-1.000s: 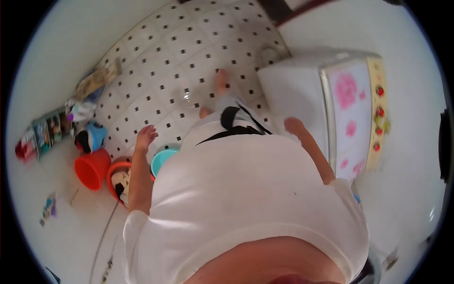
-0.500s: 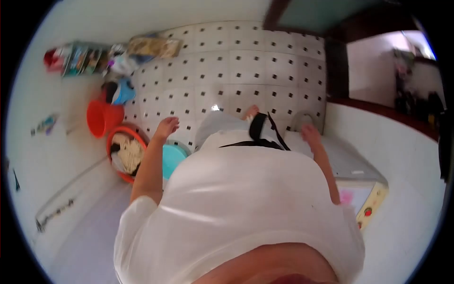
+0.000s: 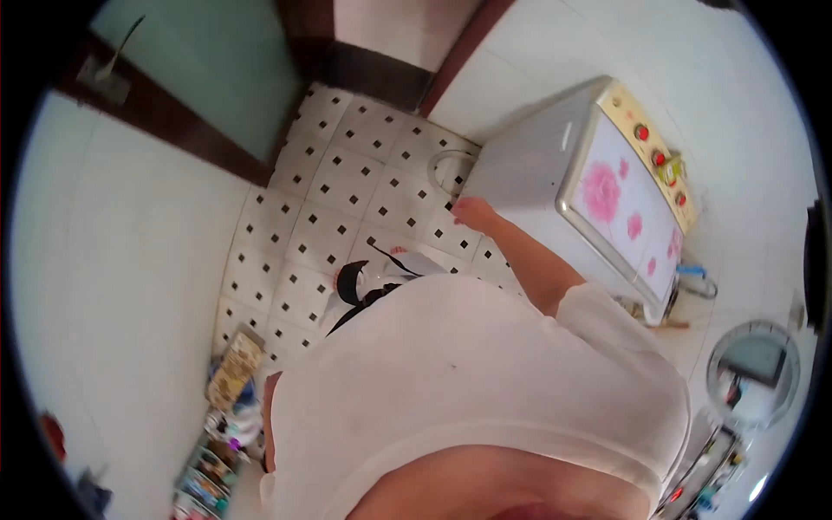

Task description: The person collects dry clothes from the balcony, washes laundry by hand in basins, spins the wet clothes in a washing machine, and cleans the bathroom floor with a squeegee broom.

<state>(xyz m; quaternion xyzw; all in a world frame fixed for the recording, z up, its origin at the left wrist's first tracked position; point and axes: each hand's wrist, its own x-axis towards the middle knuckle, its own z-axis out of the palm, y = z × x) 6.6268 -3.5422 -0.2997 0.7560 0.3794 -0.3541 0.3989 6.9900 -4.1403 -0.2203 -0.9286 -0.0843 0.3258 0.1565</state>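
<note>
My right hand (image 3: 473, 212) hangs in the air over the tiled floor, beside the washing machine (image 3: 529, 173). Its fingers look loosely spread, and nothing shows in them. White sides, a lid with pink flowers and a cream panel with red knobs make up the machine. A grey hose (image 3: 442, 172) curves on the floor just past that hand. Of my left arm only a strip of forearm (image 3: 270, 416) shows at the edge of my white shirt; my left hand is out of sight. Black straps hang at my waist.
Ahead, a door (image 3: 217, 78) with a frosted pane stands open by a dark threshold (image 3: 373, 76). Along the left wall are a patterned box (image 3: 236, 368) and a shelf of bottles (image 3: 208, 477). A round mirror (image 3: 752, 373) hangs at the right.
My view has swung to the right, bringing the door and the whole machine top into sight. The red buckets and the teal basin have left the view, as has my left hand.
</note>
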